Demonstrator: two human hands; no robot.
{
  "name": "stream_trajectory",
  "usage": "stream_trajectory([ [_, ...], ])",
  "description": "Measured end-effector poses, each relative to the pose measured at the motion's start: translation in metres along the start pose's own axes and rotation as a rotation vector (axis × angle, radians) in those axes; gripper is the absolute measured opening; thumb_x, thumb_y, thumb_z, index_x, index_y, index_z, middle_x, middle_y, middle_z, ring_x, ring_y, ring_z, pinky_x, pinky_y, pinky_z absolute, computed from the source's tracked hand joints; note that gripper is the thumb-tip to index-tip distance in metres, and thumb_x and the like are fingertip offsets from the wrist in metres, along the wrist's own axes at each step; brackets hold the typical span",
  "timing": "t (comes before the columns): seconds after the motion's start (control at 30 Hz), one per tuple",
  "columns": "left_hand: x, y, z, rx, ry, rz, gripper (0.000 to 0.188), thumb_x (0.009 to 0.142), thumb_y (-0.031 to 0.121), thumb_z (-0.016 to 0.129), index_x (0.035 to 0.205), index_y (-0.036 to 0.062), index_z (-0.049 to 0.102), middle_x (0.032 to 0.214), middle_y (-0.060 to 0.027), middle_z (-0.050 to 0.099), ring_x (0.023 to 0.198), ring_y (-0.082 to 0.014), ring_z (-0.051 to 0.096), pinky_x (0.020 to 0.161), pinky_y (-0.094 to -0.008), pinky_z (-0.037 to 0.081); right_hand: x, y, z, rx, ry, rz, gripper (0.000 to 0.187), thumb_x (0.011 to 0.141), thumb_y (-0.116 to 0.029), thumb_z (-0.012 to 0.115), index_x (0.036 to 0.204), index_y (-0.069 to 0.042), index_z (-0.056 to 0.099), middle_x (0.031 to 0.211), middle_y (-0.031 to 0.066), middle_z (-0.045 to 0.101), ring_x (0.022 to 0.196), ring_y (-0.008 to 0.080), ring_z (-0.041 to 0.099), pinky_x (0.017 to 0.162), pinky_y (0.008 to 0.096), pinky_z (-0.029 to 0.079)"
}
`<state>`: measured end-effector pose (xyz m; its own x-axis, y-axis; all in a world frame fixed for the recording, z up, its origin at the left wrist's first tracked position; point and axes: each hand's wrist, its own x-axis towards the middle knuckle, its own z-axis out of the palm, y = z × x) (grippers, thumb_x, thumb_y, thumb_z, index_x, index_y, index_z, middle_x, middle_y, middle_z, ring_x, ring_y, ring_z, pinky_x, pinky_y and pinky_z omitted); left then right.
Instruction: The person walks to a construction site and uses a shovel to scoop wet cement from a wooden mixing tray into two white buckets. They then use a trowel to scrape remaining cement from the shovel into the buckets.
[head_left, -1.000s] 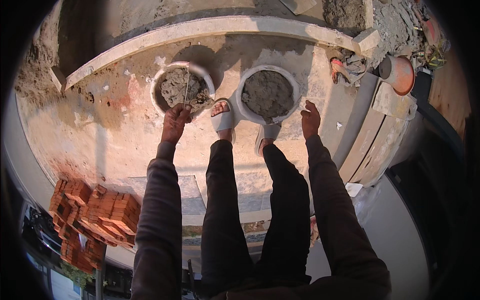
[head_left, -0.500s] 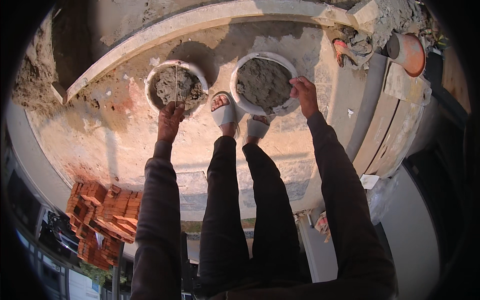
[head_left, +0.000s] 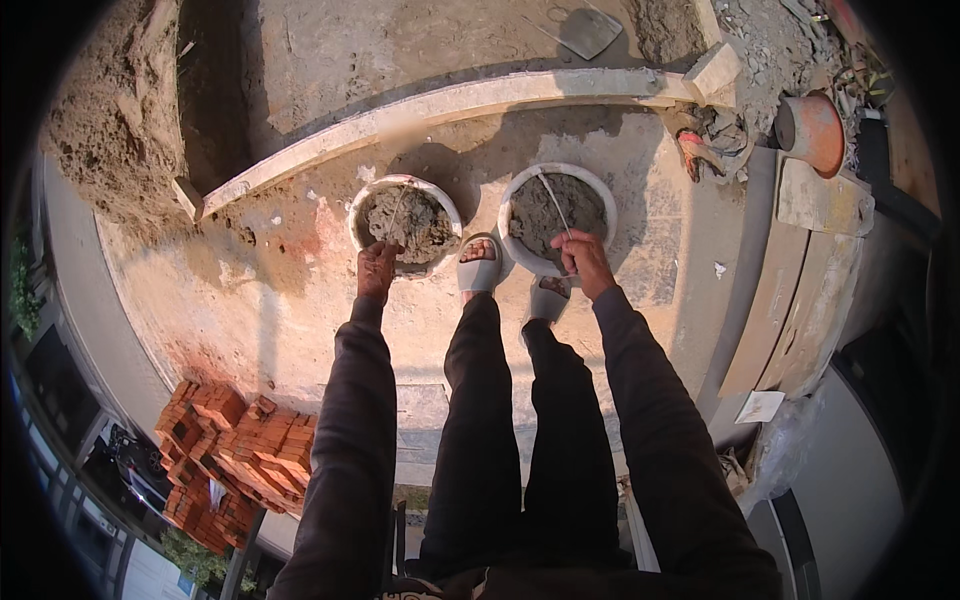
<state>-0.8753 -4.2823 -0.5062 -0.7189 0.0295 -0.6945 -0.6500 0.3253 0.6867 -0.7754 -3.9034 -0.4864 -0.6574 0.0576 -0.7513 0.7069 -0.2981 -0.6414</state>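
In front of my feet stand two round pale-rimmed buckets of wet grey mortar. My left hand (head_left: pixel 376 270) is closed at the near side of the left bucket (head_left: pixel 355 222), gripping its thin handle (head_left: pixel 398 212), which runs up over the mortar (head_left: pixel 428 228). Fingers curled, my right hand (head_left: pixel 586 262) holds the handle (head_left: pixel 553 198) of the right bucket (head_left: pixel 507 212); this handle slants across its mortar (head_left: pixel 590 205). Whether either bucket is off the ground I cannot tell.
My sandalled feet (head_left: pixel 480 262) stand close behind the buckets. Beyond them a long pale board (head_left: pixel 430 112) crosses the ground, with a flat blade (head_left: pixel 588 35) past it. A brick pile (head_left: pixel 275 445) is at lower left. On the right are an orange tub (head_left: pixel 825 140) and a red-and-black glove (head_left: pixel 692 150).
My right hand has moved from the right rim toward the near side, swinging the right handle across the bucket's top. My left hand keeps its handle. The view has shifted, showing more ground beyond the board.
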Motion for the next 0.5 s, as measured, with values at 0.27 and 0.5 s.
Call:
stream_trajectory([
  [0.27, -0.077, 0.01, -0.061, -0.179, -0.047, -0.07, 0.032, 0.091, 0.032, 0.063, 0.072, 0.0062, 0.064, 0.052, 0.0048, 0.042, 0.044, -0.0059, 0.034, 0.046, -0.0245, 0.029, -0.078, 0.012, -0.052, 0.101, 0.206, 0.071, 0.012, 0.079, -0.007, 0.049, 0.083, -0.001, 0.058, 0.059, -0.0039, 0.039, 0.052, 0.0067, 0.034, 0.05, 0.0251, 0.029],
  [0.5, -0.171, 0.002, -0.112, -0.25, 0.069, -0.201, 0.026, 0.089, 0.03, 0.065, 0.081, 0.0045, 0.063, 0.058, 0.0032, 0.046, 0.05, -0.0083, 0.042, 0.049, -0.0247, 0.037, -0.198, 0.037, -0.07, 0.365, 0.518, 0.104, 0.011, 0.085, -0.012, 0.056, 0.077, -0.005, 0.057, 0.056, -0.0038, 0.035, 0.05, 0.0083, 0.033, 0.051, 0.027, 0.032],
])
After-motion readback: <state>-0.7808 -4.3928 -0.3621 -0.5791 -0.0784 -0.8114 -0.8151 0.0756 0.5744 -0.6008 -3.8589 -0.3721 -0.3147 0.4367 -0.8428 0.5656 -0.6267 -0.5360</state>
